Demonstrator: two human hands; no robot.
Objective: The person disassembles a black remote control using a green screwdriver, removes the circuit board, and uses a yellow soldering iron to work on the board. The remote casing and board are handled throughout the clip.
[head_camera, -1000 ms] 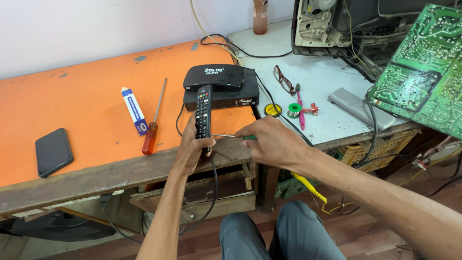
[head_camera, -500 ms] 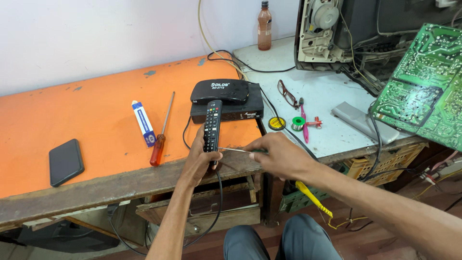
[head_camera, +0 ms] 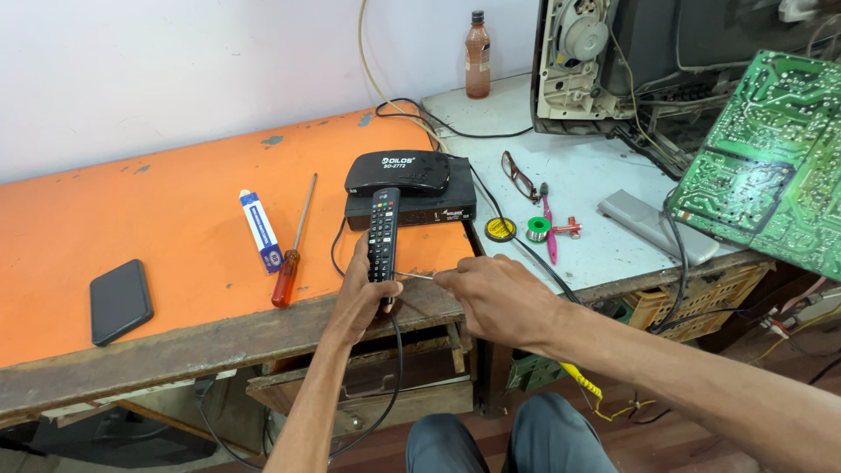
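Note:
My left hand (head_camera: 361, 293) grips the near end of a long black remote control (head_camera: 383, 233) that lies flat on the orange table (head_camera: 175, 210), its far end reaching the black set-top boxes (head_camera: 410, 188). My right hand (head_camera: 495, 298) holds a thin metal tool (head_camera: 413, 275), its tip touching the side of the remote close to my left thumb. What kind of tool it is stays hidden by my fingers.
An orange-handled screwdriver (head_camera: 292, 250), a white-and-blue tube (head_camera: 261, 230) and a black phone (head_camera: 120, 300) lie to the left. To the right are glasses (head_camera: 519, 175), solder reels (head_camera: 537, 229), a pink tool (head_camera: 548, 228), a green circuit board (head_camera: 771, 166), an open television (head_camera: 631, 61) and a brown bottle (head_camera: 477, 55).
The view shifted so the table sits higher and further right in frame. My hands stay at the remote's near end; the thin tool now points at the remote's side.

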